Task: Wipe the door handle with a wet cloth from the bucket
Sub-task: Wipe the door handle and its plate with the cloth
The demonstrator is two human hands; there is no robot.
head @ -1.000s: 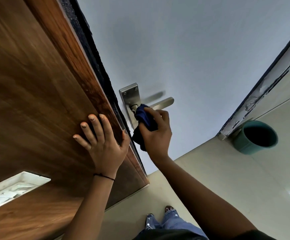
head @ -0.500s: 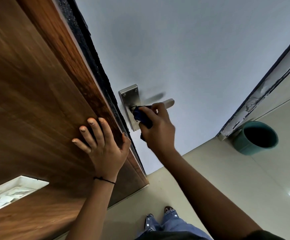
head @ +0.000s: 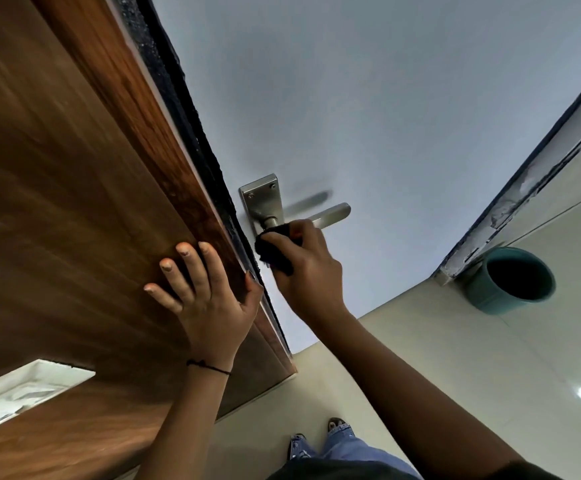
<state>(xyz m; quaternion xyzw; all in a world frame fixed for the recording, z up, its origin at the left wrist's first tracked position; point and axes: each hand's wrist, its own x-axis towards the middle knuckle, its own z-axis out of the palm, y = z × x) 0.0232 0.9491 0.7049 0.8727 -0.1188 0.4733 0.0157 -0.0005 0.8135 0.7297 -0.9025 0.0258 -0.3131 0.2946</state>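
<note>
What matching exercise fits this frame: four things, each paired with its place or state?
Things:
1. left hand
2. cloth
3. bucket
4. handle

Places or states:
A. on the floor by the frame
B. flat on the brown wood
C. free end bare, sticking out
D. bunched in the right hand

Pairs: 1-B, 2-D, 3-A, 4-C

No legible text, labels, brand marks, numbers or signs observed anywhere in the head view. Checked surfaces: none carries readable marking.
</note>
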